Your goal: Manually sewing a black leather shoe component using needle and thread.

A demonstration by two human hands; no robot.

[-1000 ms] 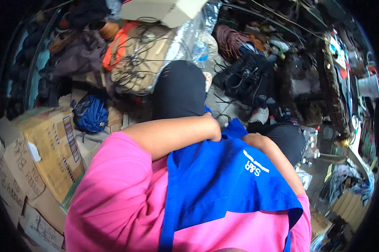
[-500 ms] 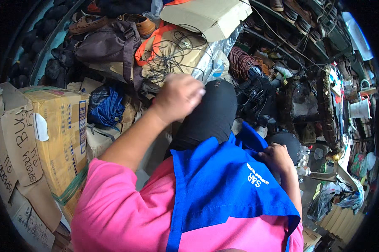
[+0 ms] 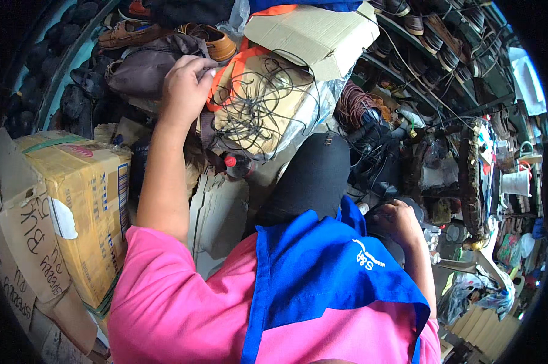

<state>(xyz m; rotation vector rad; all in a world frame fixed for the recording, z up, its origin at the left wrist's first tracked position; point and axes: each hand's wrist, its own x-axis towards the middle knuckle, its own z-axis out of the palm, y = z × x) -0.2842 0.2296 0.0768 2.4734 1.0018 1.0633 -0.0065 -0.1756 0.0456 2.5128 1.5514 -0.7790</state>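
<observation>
While stretched up over the clutter, left hand [image 3: 186, 91] curled loosely on a brown leather bag [image 3: 146, 64] – tangled black cords [image 3: 259, 106] just right of it. Right hand [image 3: 398, 221] down by the blue apron [image 3: 322, 273], fingers closed on something dark – can't tell what.

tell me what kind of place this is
Probably a cramped shoe repair stall or workshop. Worn shoes are heaped at the top, more line the shelves, and cardboard boxes crowd the left side. The left hand reaches into the pile.
</observation>
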